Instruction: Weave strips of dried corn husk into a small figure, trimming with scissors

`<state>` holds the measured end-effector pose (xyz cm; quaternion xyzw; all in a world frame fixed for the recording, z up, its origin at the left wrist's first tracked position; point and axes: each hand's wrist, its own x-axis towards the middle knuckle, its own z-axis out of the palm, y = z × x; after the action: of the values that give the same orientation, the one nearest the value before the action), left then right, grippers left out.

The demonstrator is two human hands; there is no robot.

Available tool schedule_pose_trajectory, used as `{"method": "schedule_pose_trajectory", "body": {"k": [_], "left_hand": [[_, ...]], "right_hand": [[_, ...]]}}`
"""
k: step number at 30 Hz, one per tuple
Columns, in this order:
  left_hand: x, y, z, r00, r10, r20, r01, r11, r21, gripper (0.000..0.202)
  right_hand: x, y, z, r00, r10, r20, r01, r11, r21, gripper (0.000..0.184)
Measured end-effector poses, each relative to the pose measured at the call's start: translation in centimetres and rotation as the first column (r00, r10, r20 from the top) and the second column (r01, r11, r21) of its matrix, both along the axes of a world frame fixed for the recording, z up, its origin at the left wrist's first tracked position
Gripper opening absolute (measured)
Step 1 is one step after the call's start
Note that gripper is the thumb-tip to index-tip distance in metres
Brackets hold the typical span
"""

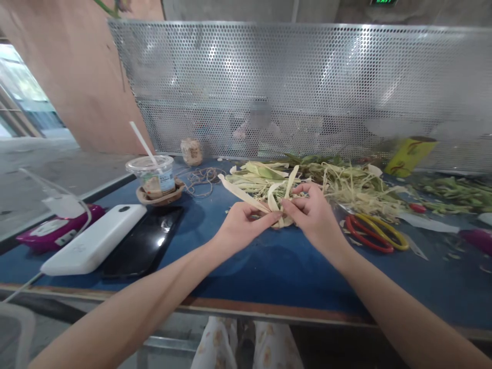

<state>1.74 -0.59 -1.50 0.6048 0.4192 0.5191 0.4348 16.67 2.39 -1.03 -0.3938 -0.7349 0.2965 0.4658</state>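
Observation:
Pale strips of corn husk [272, 193] stand up between my two hands, over the middle of the blue table. My left hand [244, 220] pinches the strips low down between thumb and fingers. From the other side, my right hand [313, 210] grips the same husk with thumb and forefinger, its fingertips almost touching the left thumb. A long strip points up and left, and another leans up and right. Just behind lies a pile of green and cream husks [261, 171]. The spot where the strips meet is partly covered by my fingers.
Scissors with red and yellow handles [378, 233] lie right of my hand, near dried husk shreds [357, 187]. On the left are a lidded cup [154, 179], a black phone [144, 246], a white power bank [94, 238] and a purple power strip [61, 230]. A perforated metal screen [238, 77] stands behind.

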Motion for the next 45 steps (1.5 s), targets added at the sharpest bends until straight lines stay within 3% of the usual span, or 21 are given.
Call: {"method": "schedule_pose_trajectory", "body": {"k": [3, 7, 11, 16, 19, 23, 26, 29, 34, 37, 41, 45], "left_hand": [[0.1, 0.1, -0.1, 1.000, -0.004, -0.022, 0.004, 1.000, -0.022, 0.014], [0.2, 0.2, -0.2, 0.997, -0.071, -0.011, 0.069, 0.991, -0.111, 0.015], [0.0, 0.3, -0.2, 0.996, -0.057, 0.066, 0.068, 0.983, -0.173, 0.023], [-0.3, 0.4, -0.2, 0.997, -0.071, 0.036, 0.077, 0.980, -0.182, 0.023], [-0.3, 0.4, -0.4, 0.997, -0.070, -0.022, 0.066, 0.986, -0.151, 0.017], [0.0, 0.3, -0.5, 0.987, -0.077, -0.142, 0.073, 0.997, -0.032, 0.006], [0.1, 0.1, -0.4, 0.965, -0.122, -0.234, 0.136, 0.990, 0.047, 0.005], [0.0, -0.1, -0.4, 0.965, -0.175, -0.195, 0.193, 0.978, 0.074, 0.009], [0.0, -0.3, -0.4, 0.945, -0.244, -0.219, 0.262, 0.963, 0.057, 0.010], [-0.1, -0.3, -0.3, 0.935, -0.227, -0.273, 0.258, 0.962, 0.085, 0.012], [-0.2, -0.4, -0.1, 0.913, -0.226, -0.339, 0.278, 0.954, 0.113, 0.020], [-0.4, -0.6, 0.1, 0.900, -0.169, -0.402, 0.246, 0.958, 0.147, 0.030]], "right_hand": [[0.2, 0.4, 0.0, 1.000, 0.008, 0.005, -0.007, 1.000, -0.017, 0.030], [0.3, 0.4, 0.0, 0.996, -0.078, 0.044, 0.064, 0.962, 0.266, 0.026], [0.3, -0.2, -0.1, 0.993, -0.120, 0.014, 0.095, 0.846, 0.525, 0.022], [0.6, -0.5, 0.1, 0.991, -0.010, 0.136, -0.091, 0.694, 0.714, 0.026], [0.7, -0.3, 0.4, 0.975, 0.077, 0.208, -0.205, 0.667, 0.717, 0.025], [0.8, 0.1, 0.6, 0.928, 0.122, 0.352, -0.328, 0.717, 0.615, 0.017], [0.8, 0.4, 0.4, 0.928, 0.090, 0.362, -0.285, 0.797, 0.532, 0.017], [0.8, 0.5, 0.5, 0.943, 0.149, 0.299, -0.271, 0.865, 0.423, 0.020], [1.0, 0.7, 0.7, 0.942, 0.314, 0.118, -0.329, 0.934, 0.140, 0.070], [1.0, 0.9, 0.6, 0.934, 0.347, 0.082, -0.353, 0.933, 0.072, 0.048], [0.9, 0.9, 0.5, 0.932, 0.361, 0.002, -0.357, 0.921, 0.154, 0.012], [0.8, 0.6, 0.6, 0.918, 0.397, -0.017, -0.385, 0.900, 0.205, 0.011]]}}
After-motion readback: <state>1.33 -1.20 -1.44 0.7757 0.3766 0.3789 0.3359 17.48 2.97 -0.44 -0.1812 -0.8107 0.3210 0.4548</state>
